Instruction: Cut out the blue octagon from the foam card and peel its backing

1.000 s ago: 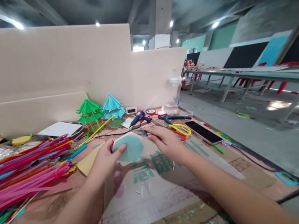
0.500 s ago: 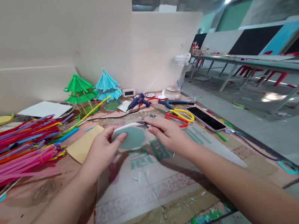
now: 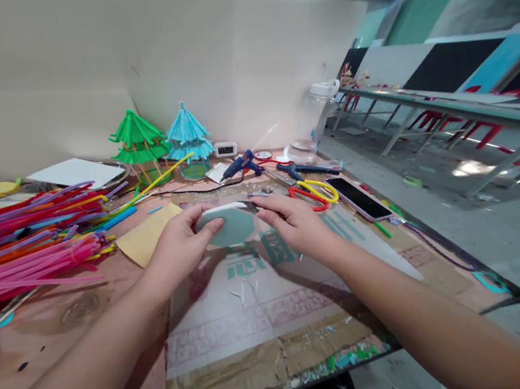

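My left hand (image 3: 174, 247) grips the left edge of a teal octagonal foam piece (image 3: 233, 226) with a white rim, thumb on top. My right hand (image 3: 294, 223) pinches its right edge, where a small grey blade tip shows; whether the fingers hold that blade I cannot tell. The piece is held just above a cardboard sheet with teal printed characters (image 3: 274, 284). Small white scraps lie on the sheet below the piece.
A heap of coloured straws (image 3: 22, 248) lies at left. A green (image 3: 138, 141) and a blue paper pagoda (image 3: 187, 133) stand at the back. Glue gun (image 3: 243, 164), red-yellow scissors (image 3: 314, 194), phone (image 3: 358, 197) and a clear jar (image 3: 321, 112) sit at right near the table edge.
The camera view has tilted down and shifted. Both hands keep holding the teal piece and have moved slightly away from me; the piece has tipped flatter.
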Motion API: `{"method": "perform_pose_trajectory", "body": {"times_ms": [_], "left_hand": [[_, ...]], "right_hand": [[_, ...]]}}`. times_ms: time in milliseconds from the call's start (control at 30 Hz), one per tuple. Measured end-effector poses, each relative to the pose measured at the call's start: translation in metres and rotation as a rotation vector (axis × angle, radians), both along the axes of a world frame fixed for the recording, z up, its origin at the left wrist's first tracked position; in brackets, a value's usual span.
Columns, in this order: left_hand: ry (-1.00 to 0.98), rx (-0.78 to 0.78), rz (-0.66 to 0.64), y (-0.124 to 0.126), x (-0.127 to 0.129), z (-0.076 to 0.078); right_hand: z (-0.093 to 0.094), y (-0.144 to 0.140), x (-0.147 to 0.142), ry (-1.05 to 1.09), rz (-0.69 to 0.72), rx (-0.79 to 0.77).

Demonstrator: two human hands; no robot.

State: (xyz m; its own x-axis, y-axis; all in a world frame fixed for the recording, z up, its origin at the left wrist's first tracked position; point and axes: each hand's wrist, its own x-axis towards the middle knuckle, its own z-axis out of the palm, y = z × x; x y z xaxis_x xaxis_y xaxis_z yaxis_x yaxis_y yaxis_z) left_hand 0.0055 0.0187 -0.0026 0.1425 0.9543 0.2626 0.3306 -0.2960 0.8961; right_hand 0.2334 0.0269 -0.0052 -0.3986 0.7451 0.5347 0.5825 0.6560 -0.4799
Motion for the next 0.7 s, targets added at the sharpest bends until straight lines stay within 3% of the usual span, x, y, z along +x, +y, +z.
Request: {"method": "perform_pose_trajectory", "body": {"times_ms": [433, 700], "left_hand": [[0.021, 0.018, -0.031, 0.0032, -0.0020, -0.0055], [0.085, 0.019, -0.042, -0.0034, 0.0010, 0.0037]], "right_hand": [[-0.0024, -0.0002, -0.0015, 0.016, -0.052, -0.014], [0.0000, -0.0037, -0.0046, -0.006, -0.014, 0.060]]}}
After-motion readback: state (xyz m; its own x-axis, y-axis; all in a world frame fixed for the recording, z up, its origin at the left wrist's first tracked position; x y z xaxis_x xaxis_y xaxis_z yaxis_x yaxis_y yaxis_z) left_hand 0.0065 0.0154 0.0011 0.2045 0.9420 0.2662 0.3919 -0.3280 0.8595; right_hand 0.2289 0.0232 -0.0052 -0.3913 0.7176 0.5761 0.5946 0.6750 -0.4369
